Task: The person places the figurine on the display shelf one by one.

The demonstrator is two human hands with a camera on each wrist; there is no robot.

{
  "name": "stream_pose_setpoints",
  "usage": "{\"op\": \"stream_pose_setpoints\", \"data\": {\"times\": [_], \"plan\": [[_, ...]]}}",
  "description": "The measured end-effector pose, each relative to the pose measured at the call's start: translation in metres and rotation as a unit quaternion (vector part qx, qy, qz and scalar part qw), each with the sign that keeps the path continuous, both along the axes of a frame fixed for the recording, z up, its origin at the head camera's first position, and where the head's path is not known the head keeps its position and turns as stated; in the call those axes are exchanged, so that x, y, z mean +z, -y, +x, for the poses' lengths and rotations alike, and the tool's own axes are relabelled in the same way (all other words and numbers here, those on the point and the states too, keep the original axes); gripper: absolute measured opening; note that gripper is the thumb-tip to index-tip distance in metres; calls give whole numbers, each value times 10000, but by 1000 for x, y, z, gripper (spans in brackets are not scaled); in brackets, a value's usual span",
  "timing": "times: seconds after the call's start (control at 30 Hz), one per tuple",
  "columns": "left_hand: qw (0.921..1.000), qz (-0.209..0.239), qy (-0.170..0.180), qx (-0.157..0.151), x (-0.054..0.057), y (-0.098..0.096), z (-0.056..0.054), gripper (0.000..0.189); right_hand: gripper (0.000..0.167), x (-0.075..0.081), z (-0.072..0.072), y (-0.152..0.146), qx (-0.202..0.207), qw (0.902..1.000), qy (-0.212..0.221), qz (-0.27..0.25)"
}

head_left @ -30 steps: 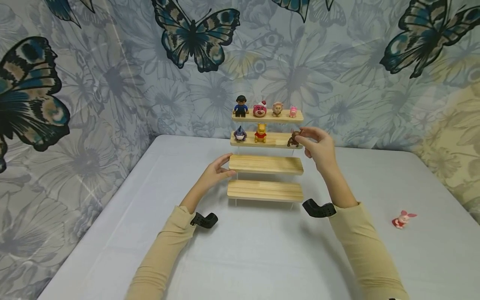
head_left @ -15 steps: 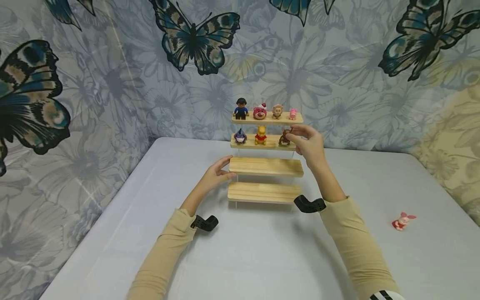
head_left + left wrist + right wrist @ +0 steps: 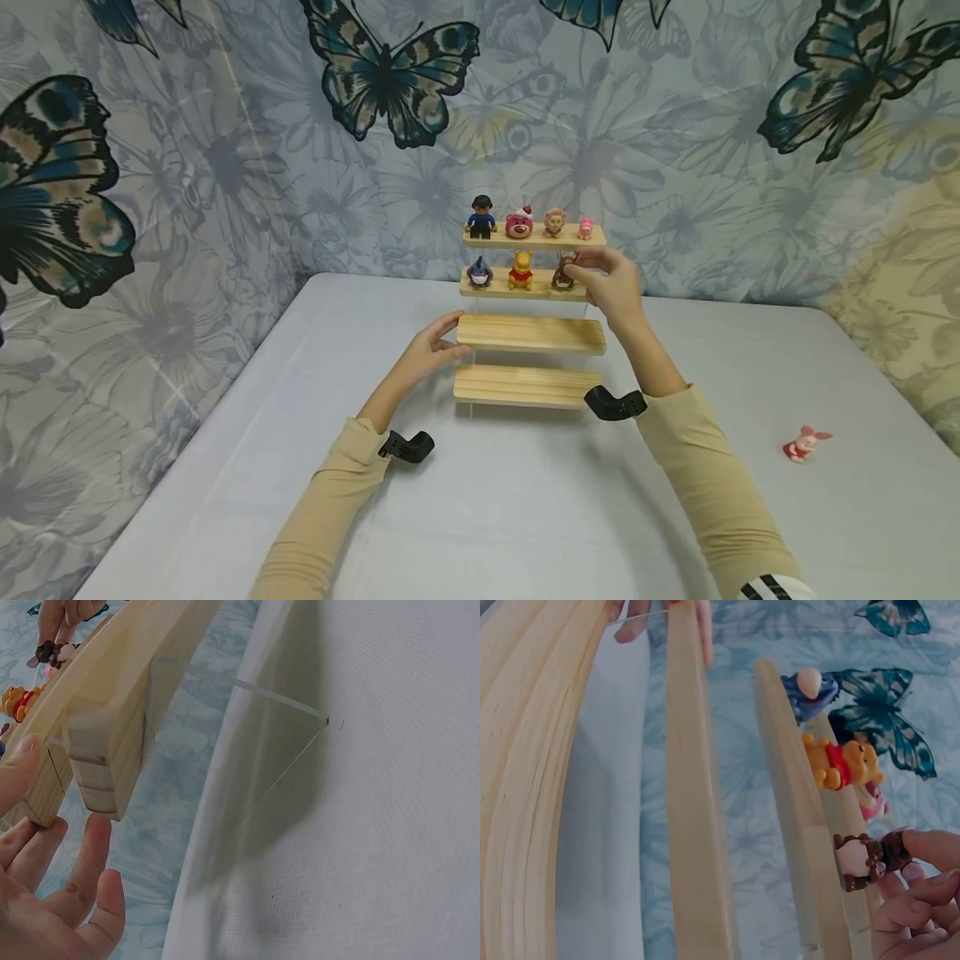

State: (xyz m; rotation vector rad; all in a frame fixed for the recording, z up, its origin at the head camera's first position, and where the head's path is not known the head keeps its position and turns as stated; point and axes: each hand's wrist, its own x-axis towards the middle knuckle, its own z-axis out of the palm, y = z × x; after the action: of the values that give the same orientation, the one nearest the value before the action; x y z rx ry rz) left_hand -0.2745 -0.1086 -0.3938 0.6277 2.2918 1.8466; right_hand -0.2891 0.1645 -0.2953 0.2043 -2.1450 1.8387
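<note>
My right hand point(image 3: 617, 287) pinches a small brown animal figurine point(image 3: 563, 272) by its head, at the second shelf from the top. In the right wrist view this figurine point(image 3: 857, 860) has a pale belly and its base meets the board's edge. On the same board stand a yellow bear figurine in a red shirt point(image 3: 520, 272) and a blue-purple donkey figurine point(image 3: 479, 272). My left hand point(image 3: 427, 348) holds the left end of the four-step wooden display shelf point(image 3: 531, 332); in the left wrist view, its thumb point(image 3: 21, 769) lies at one board's end, fingers beneath.
Along the top board stand a black-haired toy person point(image 3: 482, 217), a pink bear point(image 3: 519, 222), a tan-headed figurine point(image 3: 554, 222) and a tiny pink one point(image 3: 586, 227). A pink piglet figurine point(image 3: 805, 444) sits on the white table at right. Behind rises a butterfly-patterned cloth point(image 3: 660, 100).
My right hand has moved left along the second board with the brown figurine, which now stands closer to the yellow bear. The left hand stays at the shelf's left end.
</note>
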Motion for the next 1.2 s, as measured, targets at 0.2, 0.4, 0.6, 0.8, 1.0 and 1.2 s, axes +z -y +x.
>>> {"op": "stream_pose_setpoints", "data": {"times": [0.2, 0.4, 0.6, 0.8, 1.0, 1.2], "plan": [[9999, 77, 65, -104, 6, 1, 4, 65, 26, -3, -2, 4, 65, 9998, 55, -161], [10000, 25, 53, -54, 21, -1, 15, 64, 30, 0, 1, 10, 112, 9998, 0, -139], [10000, 5, 21, 74, 4, 1, 3, 65, 33, -4, -4, 9, 92, 9998, 64, -162], [10000, 17, 6, 64, 2, 0, 2, 64, 29, -4, -5, 9, -7, 9998, 115, -138], [10000, 52, -4, -4, 0, 0, 2, 65, 31, -3, -5, 9, -33, 9996, 260, 62], [10000, 48, -32, -22, 1, 1, 1, 66, 37, -2, -5, 6, 210, 9991, 376, -19]]}}
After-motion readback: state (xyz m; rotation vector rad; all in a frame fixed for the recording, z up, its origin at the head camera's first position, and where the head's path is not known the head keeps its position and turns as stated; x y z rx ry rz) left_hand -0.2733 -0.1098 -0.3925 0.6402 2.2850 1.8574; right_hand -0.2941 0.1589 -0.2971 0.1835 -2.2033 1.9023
